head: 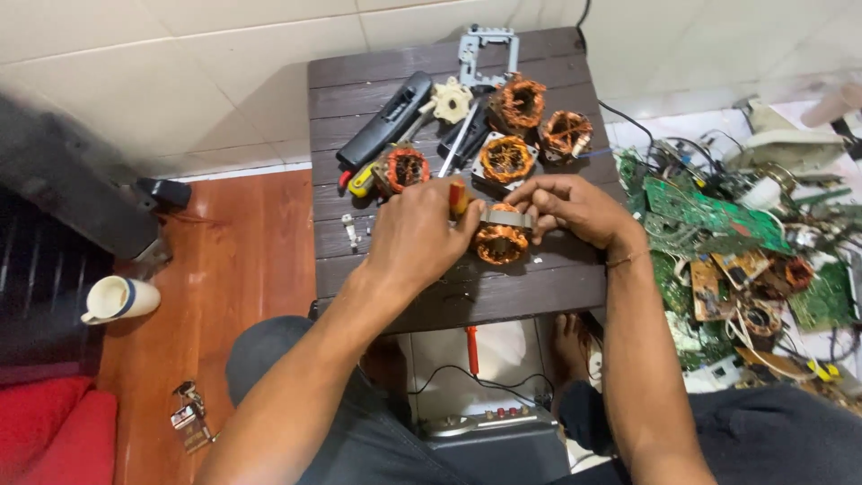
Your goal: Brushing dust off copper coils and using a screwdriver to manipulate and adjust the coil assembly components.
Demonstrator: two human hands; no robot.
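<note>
Dark wooden slats make up the small table (pixel 539 287) you work on, set against pale floor tiles at its far side and reddish-brown boards to your left. On those boards, well to the left of your left hand, a white mug (pixel 117 299) lies on its side, and a bunch of keys (pixel 189 415) lies nearer your knee. To the right of your right hand, off the table, green circuit boards (pixel 718 216) and loose wires are heaped on the floor.

Your left hand (pixel 417 238) is curled tightly around the red and yellow handle of a screwdriver (pixel 458 196), with only the top of the handle showing above your knuckles. Its tip is hidden behind the hand. Your right hand (pixel 570 207) is bent over a motor winding (pixel 500 241) of copper wire with a grey metal ring, fingertips pinching the ring's upper edge. The winding sits on the table between your two hands, touching both.

Just beyond your hands lie more copper windings: one (pixel 406 168) past your left hand, one on a grey plate (pixel 505 158) straight ahead, two more (pixel 517 101) farther back. A black remote control (pixel 384 121) lies beyond your left hand, beside a cream plastic cog (pixel 451 99). A grey metal bracket (pixel 486 47) hangs over the table's far edge.
</note>
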